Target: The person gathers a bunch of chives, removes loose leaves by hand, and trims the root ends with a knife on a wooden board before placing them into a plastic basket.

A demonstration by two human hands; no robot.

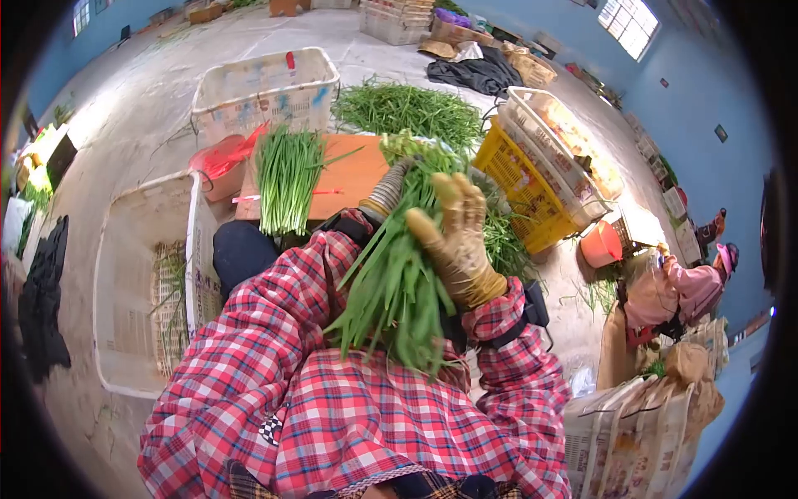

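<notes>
A loose bunch of garlic chives (399,274) hangs in front of my chest, its leaf tips pointing down toward my lap. My left hand (387,190), in a dirty grey-banded glove, grips the bunch near its upper end, with the fingertips partly hidden by the leaves. My right hand (459,241), in a stained yellow glove, lies along the bunch's right side with fingers stretched and thumb apart. On the orange board (353,169) to the left rests a neat bundle of chives (288,179), with pale stems toward me.
A loose pile of chives (407,108) lies beyond the board. White crates stand at the back left (266,96) and near left (195,274). A yellow crate (519,187) and a red bucket (602,244) are on the right. Farther right sits another person (677,291) in pink.
</notes>
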